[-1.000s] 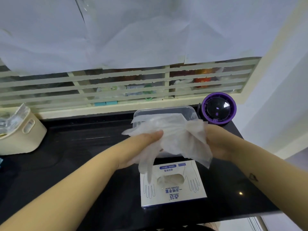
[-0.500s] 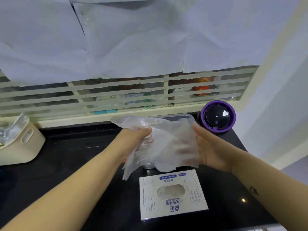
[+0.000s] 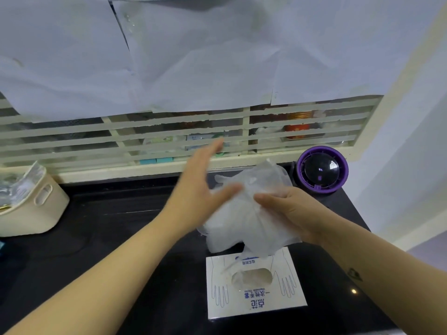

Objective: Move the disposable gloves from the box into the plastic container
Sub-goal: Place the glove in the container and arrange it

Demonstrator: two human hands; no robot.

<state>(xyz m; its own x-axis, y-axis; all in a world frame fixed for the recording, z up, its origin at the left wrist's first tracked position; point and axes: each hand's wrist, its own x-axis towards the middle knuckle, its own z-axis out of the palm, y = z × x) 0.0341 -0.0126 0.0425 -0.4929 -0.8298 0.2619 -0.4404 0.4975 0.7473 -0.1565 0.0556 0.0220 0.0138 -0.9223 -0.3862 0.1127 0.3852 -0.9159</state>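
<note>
A bunch of thin clear disposable gloves [image 3: 244, 221] hangs in the air above the black counter. My right hand [image 3: 287, 211] pinches it from the right side. My left hand [image 3: 200, 180] is lifted beside it with straight, spread fingers and holds nothing; its thumb lies against the gloves' left edge. Below lies the flat white glove box [image 3: 256, 286] with an oval opening where more gloves show. The clear plastic container [image 3: 284, 174] stands behind the gloves and is mostly hidden by them.
A round purple and black object [image 3: 321, 170] stands at the back right of the counter [image 3: 108, 238]. A beige basket [image 3: 31, 204] with crinkled plastic sits at the far left. A slatted window rail runs behind. The counter's front edge is near the box.
My left hand has let go of the gloves and opened, rising to the upper left. The bunch now hangs from my right hand alone, lower and more to the right.
</note>
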